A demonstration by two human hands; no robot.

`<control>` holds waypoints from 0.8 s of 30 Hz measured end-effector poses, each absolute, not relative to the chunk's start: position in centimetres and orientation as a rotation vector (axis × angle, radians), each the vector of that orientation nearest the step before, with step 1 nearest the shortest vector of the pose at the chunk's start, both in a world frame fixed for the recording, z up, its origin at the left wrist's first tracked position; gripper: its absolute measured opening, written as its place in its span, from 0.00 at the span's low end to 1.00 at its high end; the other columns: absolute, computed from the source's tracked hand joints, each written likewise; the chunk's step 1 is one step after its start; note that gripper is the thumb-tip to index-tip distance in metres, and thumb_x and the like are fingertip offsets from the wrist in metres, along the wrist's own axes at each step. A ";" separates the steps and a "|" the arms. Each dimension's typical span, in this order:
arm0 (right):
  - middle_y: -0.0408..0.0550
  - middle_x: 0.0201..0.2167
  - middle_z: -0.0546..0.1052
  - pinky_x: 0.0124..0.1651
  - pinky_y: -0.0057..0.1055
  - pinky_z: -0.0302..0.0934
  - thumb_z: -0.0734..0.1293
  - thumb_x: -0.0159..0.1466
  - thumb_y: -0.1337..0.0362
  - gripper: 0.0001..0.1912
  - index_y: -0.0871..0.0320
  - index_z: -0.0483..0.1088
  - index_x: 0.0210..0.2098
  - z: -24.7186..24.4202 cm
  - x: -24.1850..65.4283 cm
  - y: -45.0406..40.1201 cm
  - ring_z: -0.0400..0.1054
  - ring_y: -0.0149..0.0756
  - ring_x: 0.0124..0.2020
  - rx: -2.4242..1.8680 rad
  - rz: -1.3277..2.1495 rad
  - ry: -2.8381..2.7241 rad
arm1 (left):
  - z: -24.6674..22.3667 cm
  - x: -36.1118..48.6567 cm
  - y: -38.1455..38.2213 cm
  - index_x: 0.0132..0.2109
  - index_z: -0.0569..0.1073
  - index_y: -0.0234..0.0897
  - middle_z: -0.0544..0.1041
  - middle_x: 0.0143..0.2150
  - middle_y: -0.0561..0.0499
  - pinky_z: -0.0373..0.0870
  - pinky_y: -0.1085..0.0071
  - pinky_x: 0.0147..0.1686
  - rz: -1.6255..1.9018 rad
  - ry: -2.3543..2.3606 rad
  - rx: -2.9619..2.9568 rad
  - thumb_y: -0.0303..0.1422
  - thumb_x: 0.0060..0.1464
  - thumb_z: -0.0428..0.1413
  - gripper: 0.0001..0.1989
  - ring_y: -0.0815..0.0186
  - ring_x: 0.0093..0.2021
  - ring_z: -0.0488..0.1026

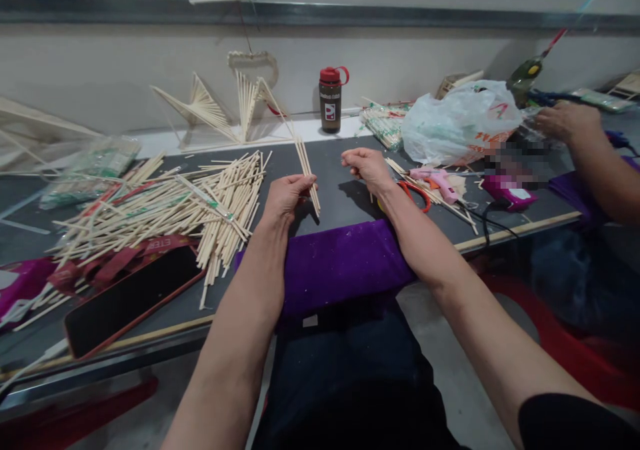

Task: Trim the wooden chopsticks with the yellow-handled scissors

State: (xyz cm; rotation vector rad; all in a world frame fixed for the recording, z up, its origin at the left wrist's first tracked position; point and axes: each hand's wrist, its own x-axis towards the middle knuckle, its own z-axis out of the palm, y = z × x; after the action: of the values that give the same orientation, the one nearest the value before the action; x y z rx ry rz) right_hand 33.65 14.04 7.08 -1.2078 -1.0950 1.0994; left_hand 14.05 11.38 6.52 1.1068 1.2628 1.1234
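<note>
My left hand is closed around a small bunch of thin wooden chopsticks, held nearly upright and leaning slightly left at the top. To its right, my right hand hovers over the dark table with fingers curled and pinched together; whatever may be between them is hidden. A big loose pile of chopsticks lies left of my left hand. Beyond my right forearm are orange-handled scissors and a pink glue gun. A purple cloth hangs over the table edge beneath my wrists.
A phone lies at the front left. Stick-built models and a dark bottle with red lid stand by the wall. A white plastic bag sits at the back right, near another person's hand.
</note>
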 end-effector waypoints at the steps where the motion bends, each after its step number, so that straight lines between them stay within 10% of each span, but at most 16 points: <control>1: 0.39 0.27 0.77 0.18 0.19 0.49 0.68 0.60 0.72 0.03 0.59 0.73 0.34 7.1 33.3 13.9 0.61 0.18 0.18 -1.202 1.157 -1.116 | 6.5 14.1 11.3 0.29 0.78 0.34 0.77 0.27 0.49 0.54 0.77 0.21 1.101 1.251 1.124 0.33 0.43 0.64 0.07 0.74 0.23 0.67; 24: 0.39 0.20 0.72 0.18 0.17 0.58 0.66 0.66 0.70 0.11 0.61 0.67 0.26 6.7 31.3 13.1 0.67 0.21 0.19 -1.167 1.489 -1.135 | 5.8 14.6 10.7 0.31 0.80 0.31 0.73 0.21 0.52 0.57 0.75 0.21 0.945 1.201 1.242 0.37 0.38 0.67 0.14 0.74 0.19 0.63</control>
State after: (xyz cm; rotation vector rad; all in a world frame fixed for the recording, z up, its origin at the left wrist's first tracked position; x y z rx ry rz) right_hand 31.33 13.13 6.68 -1.1668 -1.1352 1.4887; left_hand 14.60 10.74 5.83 1.2417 1.2014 0.9446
